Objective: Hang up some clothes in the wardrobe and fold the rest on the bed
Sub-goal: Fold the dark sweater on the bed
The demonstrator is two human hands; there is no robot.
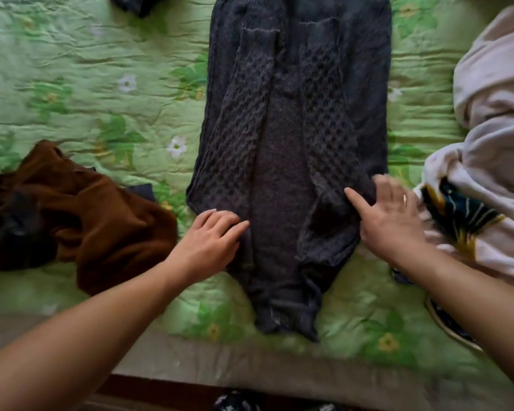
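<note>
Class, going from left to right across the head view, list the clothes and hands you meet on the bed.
brown garment → left hand → dark grey knitted sweater → right hand → pale pink clothes pile

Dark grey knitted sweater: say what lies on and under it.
On the sweater: its two lacy sleeves, folded in, and the left hand; the right hand is at its edge. Around it shows the green flowered quilt; anything beneath is covered.
</note>
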